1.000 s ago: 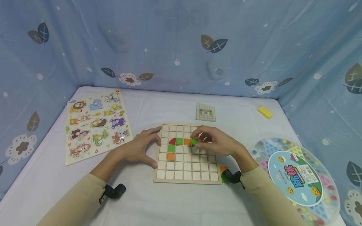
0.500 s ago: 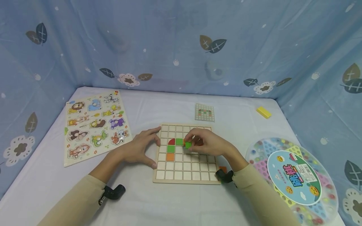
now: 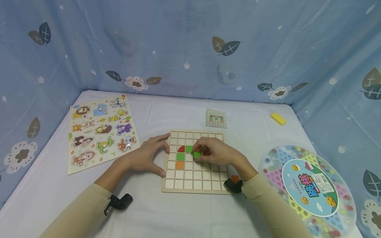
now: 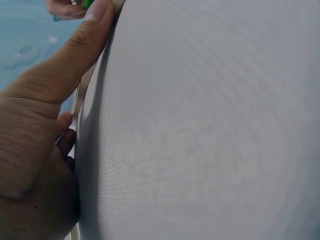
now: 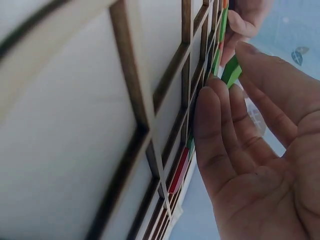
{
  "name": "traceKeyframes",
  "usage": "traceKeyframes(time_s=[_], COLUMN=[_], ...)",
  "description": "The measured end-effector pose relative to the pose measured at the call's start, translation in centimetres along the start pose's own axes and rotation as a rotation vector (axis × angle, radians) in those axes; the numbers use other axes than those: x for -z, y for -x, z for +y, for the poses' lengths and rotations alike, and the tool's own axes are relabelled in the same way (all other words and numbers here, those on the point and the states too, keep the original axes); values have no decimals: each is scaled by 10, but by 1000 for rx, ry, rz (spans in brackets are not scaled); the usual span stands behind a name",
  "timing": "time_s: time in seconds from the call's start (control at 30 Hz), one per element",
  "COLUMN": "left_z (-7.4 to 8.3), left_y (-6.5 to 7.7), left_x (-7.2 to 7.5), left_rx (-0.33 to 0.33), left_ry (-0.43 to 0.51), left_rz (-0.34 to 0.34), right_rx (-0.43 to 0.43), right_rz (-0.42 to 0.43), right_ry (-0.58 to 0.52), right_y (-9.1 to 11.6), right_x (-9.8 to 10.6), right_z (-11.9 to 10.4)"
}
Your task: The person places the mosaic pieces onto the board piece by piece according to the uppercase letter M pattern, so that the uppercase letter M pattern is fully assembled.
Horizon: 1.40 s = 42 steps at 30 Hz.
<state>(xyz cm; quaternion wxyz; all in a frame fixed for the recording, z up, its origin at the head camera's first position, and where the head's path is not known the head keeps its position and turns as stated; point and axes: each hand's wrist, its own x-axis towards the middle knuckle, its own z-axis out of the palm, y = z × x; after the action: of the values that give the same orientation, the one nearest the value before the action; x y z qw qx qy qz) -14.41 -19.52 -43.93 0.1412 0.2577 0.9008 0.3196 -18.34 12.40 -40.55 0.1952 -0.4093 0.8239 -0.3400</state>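
Note:
A wooden grid board [image 3: 196, 191] lies on the white cloth. My left hand [image 3: 148, 154] rests at its left edge, thumb and fingers spread along the frame. My right hand [image 3: 215, 151] pinches a green square tile [image 5: 231, 71] between thumb and fingertips, tilted close over the middle of the grid. In the cells left of it sit a red quarter-round tile [image 3: 181, 149], a green tile [image 3: 180, 156] below that, and an orange tile [image 3: 180, 165] lowest. Another green tile [image 3: 189, 149] sits beside the red one. A second red tile [image 5: 178, 170] shows in the right wrist view.
Behind the board lies a small pattern card [image 3: 216, 118]. An orange tile [image 3: 235, 178] lies by the board's right edge under my wrist. An animal puzzle [image 3: 102, 130] lies left, a round marble game [image 3: 309, 188] right, and a yellow block [image 3: 278, 119] back right.
My right hand has moved left and slightly toward me, carrying the green tile from beside the orange tile in the row to just below it. My left hand has stayed put.

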Motion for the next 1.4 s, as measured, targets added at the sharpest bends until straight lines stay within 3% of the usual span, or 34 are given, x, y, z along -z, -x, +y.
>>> traceKeyframes(time_s=[0.67,1.4], left_z=[-1,1], left_y=[-1,-1], left_x=[-1,0], left_rx=[0,11], left_ry=[-7,-5], left_rz=[-5,-5], right_rx=[-79,-70], right_rz=[-10,-6], right_ry=[73,116], right_y=[-4,2], right_x=[-3,1], right_z=[-1,-6])
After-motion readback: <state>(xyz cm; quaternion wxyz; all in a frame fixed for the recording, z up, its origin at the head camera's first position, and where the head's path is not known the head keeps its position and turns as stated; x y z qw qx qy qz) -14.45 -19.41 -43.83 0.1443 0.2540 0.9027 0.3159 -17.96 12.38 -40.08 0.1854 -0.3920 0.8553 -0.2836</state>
